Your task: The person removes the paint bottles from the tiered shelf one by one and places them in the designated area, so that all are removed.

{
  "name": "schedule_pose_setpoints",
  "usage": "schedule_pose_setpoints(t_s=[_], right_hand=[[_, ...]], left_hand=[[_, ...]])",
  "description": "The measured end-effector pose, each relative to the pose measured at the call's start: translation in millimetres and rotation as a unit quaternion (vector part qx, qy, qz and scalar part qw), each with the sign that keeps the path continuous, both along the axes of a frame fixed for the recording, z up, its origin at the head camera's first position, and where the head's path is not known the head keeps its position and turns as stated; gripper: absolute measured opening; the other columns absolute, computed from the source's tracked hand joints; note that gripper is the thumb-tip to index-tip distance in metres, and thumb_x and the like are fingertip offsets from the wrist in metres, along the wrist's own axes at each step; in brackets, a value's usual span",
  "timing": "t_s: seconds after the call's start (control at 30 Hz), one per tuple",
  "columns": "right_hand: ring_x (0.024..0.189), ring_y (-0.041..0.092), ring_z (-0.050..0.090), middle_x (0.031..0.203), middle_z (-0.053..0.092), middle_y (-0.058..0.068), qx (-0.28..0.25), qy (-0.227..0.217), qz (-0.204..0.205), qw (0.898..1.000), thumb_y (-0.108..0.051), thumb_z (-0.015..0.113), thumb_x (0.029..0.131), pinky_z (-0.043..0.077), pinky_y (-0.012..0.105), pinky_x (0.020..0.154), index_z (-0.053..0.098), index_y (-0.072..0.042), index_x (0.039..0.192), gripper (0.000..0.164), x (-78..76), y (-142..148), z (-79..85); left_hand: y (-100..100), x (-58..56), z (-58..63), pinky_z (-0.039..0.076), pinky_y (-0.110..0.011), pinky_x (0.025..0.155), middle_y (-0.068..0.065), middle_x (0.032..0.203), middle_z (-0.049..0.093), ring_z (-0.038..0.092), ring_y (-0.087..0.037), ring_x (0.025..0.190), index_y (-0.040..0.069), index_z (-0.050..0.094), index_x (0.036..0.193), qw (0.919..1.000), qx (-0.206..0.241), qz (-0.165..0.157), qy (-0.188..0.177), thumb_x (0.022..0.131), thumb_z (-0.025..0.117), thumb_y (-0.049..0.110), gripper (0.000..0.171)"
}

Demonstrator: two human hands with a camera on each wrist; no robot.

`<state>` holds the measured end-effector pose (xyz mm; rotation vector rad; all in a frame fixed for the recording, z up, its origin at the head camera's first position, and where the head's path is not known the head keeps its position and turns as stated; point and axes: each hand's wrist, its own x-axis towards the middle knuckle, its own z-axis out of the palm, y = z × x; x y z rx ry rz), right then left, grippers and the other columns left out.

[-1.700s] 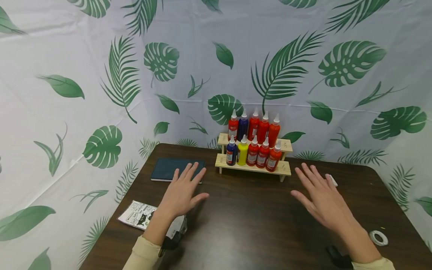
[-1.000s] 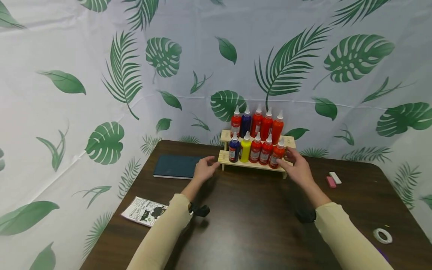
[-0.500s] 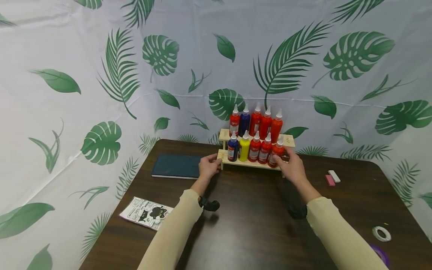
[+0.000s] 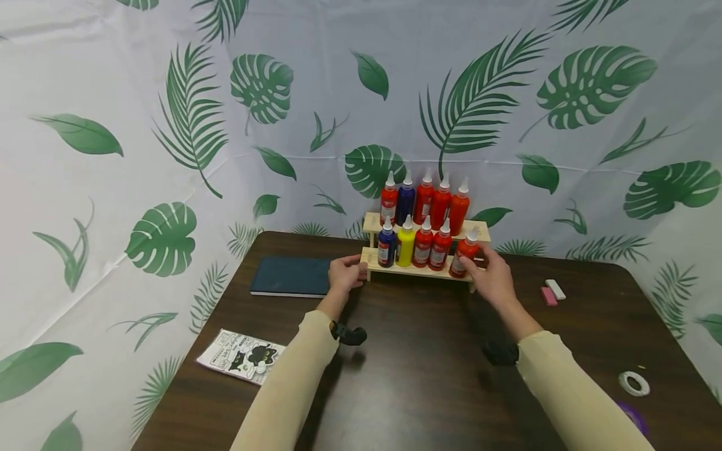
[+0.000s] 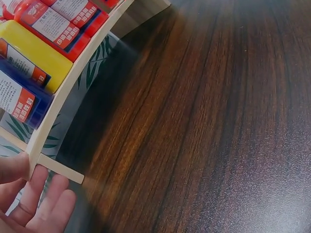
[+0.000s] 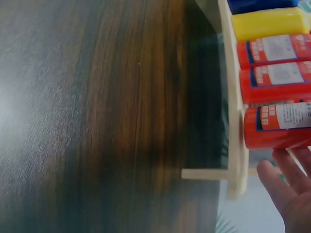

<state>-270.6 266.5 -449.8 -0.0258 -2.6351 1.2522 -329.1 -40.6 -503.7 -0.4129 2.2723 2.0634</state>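
Note:
A two-tier wooden rack point(image 4: 422, 270) near the table's back edge bears two rows of squeeze bottles with white nozzle tips. My left hand point(image 4: 345, 275) pinches the left end of the lower board, thumb above and fingers below, as the left wrist view shows. At the front row's right end, my right hand point(image 4: 493, 275) holds an orange-red squeeze bottle point(image 4: 464, 255), which leans right, slightly apart from its neighbour. Beside it in that row stand red bottles point(image 4: 423, 244), a yellow bottle point(image 4: 405, 244) and a dark blue bottle point(image 4: 387, 245).
A dark notebook point(image 4: 290, 276) lies left of the rack, and a cat-printed packet point(image 4: 242, 356) nearer. To the right are a pink block point(image 4: 549, 296), a white block point(image 4: 555, 289), a white ring point(image 4: 634, 383) and a purple roll point(image 4: 633, 416). A leaf-print cloth point(image 4: 316, 94) hangs behind.
Both hands moved from spread above the table to the rack. My left took hold of its left end, my right of the end bottle, which has shifted right from its neighbour.

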Motion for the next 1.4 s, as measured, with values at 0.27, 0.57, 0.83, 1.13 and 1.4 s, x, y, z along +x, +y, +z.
schedule_pose_setpoints(t_s=[0.27,0.57,0.83,1.13,1.4], right_hand=[[0.108,0.04,0.058,0.125,0.057,0.027,0.014,0.049,-0.047,0.998,-0.034,0.061,0.094,0.048,0.053,0.088,0.046,0.002,0.137,0.058,34.9,33,-0.7],[0.109,0.046,0.056,0.123,0.055,0.031,0.043,0.029,-0.084,0.995,-0.03,0.062,0.094,0.046,0.056,0.088,0.046,0.007,0.134,0.057,68.2,70,-36.1],[0.106,0.048,0.058,0.118,0.056,0.033,0.053,0.037,-0.087,0.994,-0.024,0.064,0.093,0.046,0.058,0.087,0.048,0.009,0.13,0.052,71.7,73,-52.0],[0.109,0.049,0.055,0.125,0.052,0.034,0.051,0.0,-0.082,0.995,-0.033,0.062,0.093,0.045,0.059,0.089,0.042,0.008,0.136,0.063,71.6,73,-48.8],[0.109,0.033,0.06,0.123,0.061,0.015,0.012,0.074,-0.172,0.982,-0.04,0.066,0.089,0.05,0.039,0.089,0.051,-0.008,0.136,0.059,72.2,58,-5.0]], left_hand=[[-2,-2.7,-0.6,0.058,-0.032,0.06,-0.015,0.085,0.072,0.072,-0.027,0.075,0.008,0.072,0.111,0.9999,0.011,0.01,-0.007,0.088,0.07,0.015,0.025],[-4,-5.7,0.1,0.059,-0.035,0.063,-0.014,0.085,0.073,0.072,-0.026,0.075,0.007,0.072,0.111,0.9995,0.014,0.012,-0.027,0.087,0.071,0.013,0.025],[-2,-6.1,2.8,0.059,-0.035,0.066,-0.014,0.085,0.072,0.072,-0.028,0.077,0.008,0.071,0.113,0.9996,0.012,0.006,-0.026,0.087,0.071,0.014,0.027],[-1,-9.8,1.9,0.059,-0.033,0.062,-0.013,0.084,0.073,0.072,-0.022,0.07,0.009,0.072,0.111,0.9994,0.002,0.002,-0.035,0.086,0.072,0.015,0.025],[-2,-10.4,1.4,0.058,-0.033,0.061,-0.012,0.084,0.073,0.071,-0.02,0.069,0.01,0.072,0.112,0.9988,-0.005,0.007,-0.049,0.086,0.072,0.016,0.026]])
